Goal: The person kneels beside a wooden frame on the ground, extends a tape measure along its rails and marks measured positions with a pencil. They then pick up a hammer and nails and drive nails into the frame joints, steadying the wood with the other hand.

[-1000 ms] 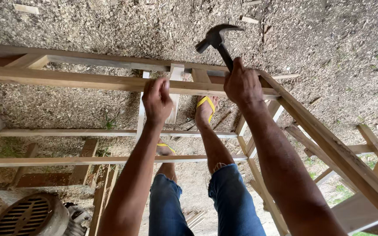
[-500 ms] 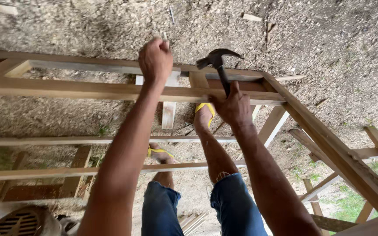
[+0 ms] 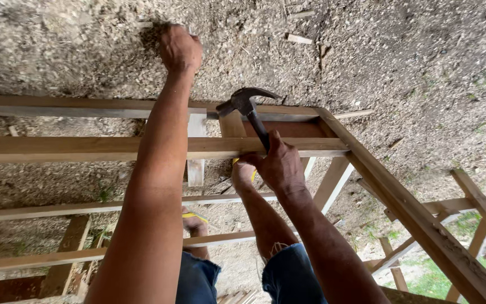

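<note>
two hands work above a wooden frame [image 3: 158,147]. right hand [image 3: 277,166] grasps the hammer [image 3: 248,110]; left hand [image 3: 180,49] is clenched, contents hidden. frame rails look joined.

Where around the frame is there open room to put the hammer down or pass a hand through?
Open ground lies beyond the wooden frame, littered only with chips. The gap between the rails left of the left hand's arm is free too. It is crowded where the right hand holds the hammer over short blocks.
</note>
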